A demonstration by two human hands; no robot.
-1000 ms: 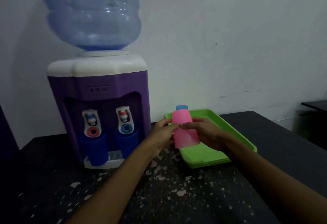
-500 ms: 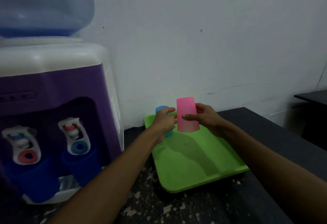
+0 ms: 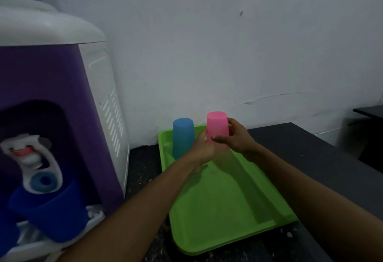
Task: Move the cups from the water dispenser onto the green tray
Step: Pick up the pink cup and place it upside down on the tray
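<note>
A pink cup (image 3: 217,127) is held upside down over the far end of the green tray (image 3: 226,220), with my right hand (image 3: 236,140) closed around its right side. My left hand (image 3: 202,150) sits between the pink cup and a light blue cup (image 3: 183,137). Its thumb lies against the pink cup's left edge and its fingers are hidden. The light blue cup stands upside down in the tray's far left corner. A dark blue cup (image 3: 49,214) sits under the blue tap of the purple water dispenser (image 3: 51,75).
The dispenser stands at the left on a dark speckled table (image 3: 315,158), with the tray just to its right. A sliver of a second dark blue cup (image 3: 4,232) shows at the left edge. A white wall runs behind, and a dark surface (image 3: 371,110) is at far right.
The view has moved closer and to the right. Both cups have gone to the tray's far end. The light blue cup now stands on the tray, and my left hand has shifted toward the pink cup.
</note>
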